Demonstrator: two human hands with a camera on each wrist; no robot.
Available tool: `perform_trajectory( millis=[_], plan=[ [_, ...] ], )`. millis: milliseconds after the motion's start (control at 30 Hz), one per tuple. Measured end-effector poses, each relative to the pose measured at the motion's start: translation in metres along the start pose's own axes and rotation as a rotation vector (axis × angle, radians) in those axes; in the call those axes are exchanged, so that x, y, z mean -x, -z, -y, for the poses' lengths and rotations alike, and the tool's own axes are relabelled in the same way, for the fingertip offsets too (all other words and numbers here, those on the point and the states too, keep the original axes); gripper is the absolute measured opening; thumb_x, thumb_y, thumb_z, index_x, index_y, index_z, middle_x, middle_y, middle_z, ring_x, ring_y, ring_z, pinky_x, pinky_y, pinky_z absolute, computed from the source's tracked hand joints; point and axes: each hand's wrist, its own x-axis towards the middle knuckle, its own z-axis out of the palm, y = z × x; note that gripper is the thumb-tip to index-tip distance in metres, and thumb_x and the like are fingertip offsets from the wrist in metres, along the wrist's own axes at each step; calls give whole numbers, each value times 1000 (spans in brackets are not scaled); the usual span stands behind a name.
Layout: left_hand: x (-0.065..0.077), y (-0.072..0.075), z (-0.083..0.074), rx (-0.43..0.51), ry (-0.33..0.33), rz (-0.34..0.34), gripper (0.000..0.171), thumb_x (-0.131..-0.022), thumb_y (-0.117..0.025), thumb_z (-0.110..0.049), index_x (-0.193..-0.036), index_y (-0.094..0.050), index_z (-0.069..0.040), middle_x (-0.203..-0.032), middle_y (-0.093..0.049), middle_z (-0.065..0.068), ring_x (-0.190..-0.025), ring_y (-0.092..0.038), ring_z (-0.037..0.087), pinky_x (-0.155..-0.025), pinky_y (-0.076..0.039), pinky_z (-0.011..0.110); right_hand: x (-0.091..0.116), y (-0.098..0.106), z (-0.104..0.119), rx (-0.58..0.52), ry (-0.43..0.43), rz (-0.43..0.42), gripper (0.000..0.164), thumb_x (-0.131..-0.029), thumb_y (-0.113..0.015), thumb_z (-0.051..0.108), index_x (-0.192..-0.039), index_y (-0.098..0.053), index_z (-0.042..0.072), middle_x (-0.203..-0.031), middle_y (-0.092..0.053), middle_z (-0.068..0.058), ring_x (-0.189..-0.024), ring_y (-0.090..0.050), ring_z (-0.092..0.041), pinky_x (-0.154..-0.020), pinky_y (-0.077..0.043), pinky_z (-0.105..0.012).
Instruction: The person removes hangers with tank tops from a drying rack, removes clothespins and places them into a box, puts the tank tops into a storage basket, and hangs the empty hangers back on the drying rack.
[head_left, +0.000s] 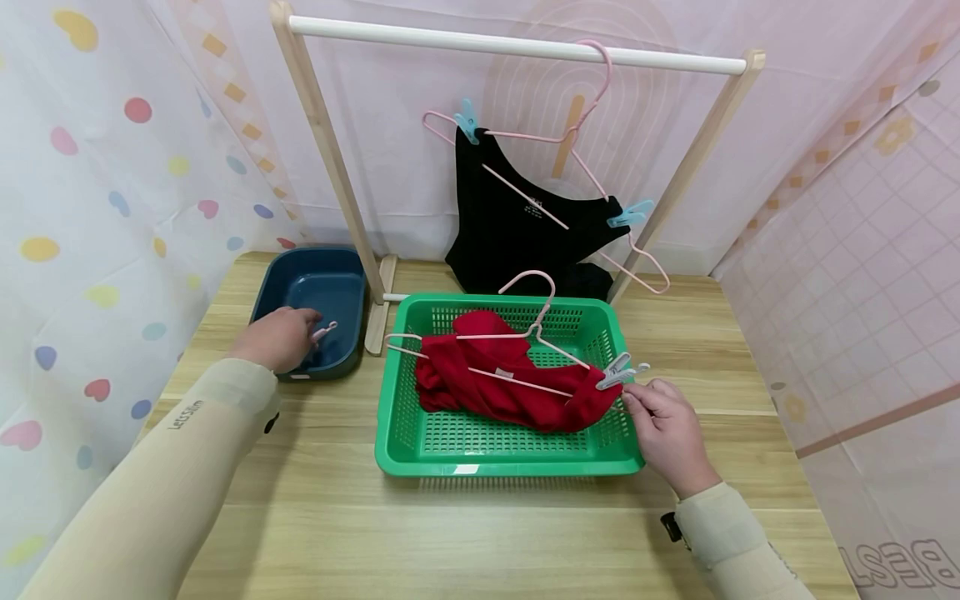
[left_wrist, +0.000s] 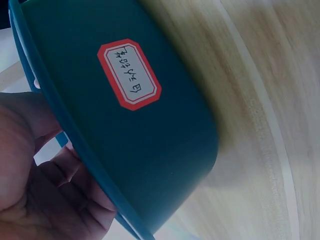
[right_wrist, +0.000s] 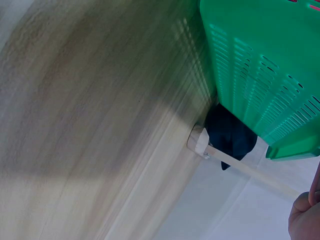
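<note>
Over the dark blue bin (head_left: 352,358), my left hand (head_left: 276,340) pinches a pale pink clothespin (head_left: 325,332). In the left wrist view the curled fingers of that hand (left_wrist: 65,190) are at the bin's rim. My right hand (head_left: 667,429) grips the right end of a pink hanger (head_left: 536,330), which its fingers hide. Draped on this hanger is a red garment (head_left: 517,387), lying in the green basket (head_left: 510,468). A grey clothespin (head_left: 615,372) clips the garment's right shoulder to the hanger, just above my right fingertips. No clothespin shows at the left shoulder.
Behind the basket stands a wooden rack with a white rod (head_left: 450,37). A black garment (head_left: 517,208) hangs there from another pink hanger (head_left: 592,108), with blue clothespins (head_left: 467,122) at both shoulders. The rack's left foot (head_left: 381,308) stands between bin and basket.
</note>
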Motion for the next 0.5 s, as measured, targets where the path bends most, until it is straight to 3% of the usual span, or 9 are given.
perform_trajectory(
  millis=[500],
  plan=[
    [-5,-9,6,-22,16,58,40,-108,-56,-19,-141,-58,4,-131,-66,31,-114,-64,46,-102,-51,68,1,0,-3,12,-6,11,16,-91,-73,-9,-101,-82,0,-69,-54,2,-72,-42,-5,-58,-33,-18]
  ],
)
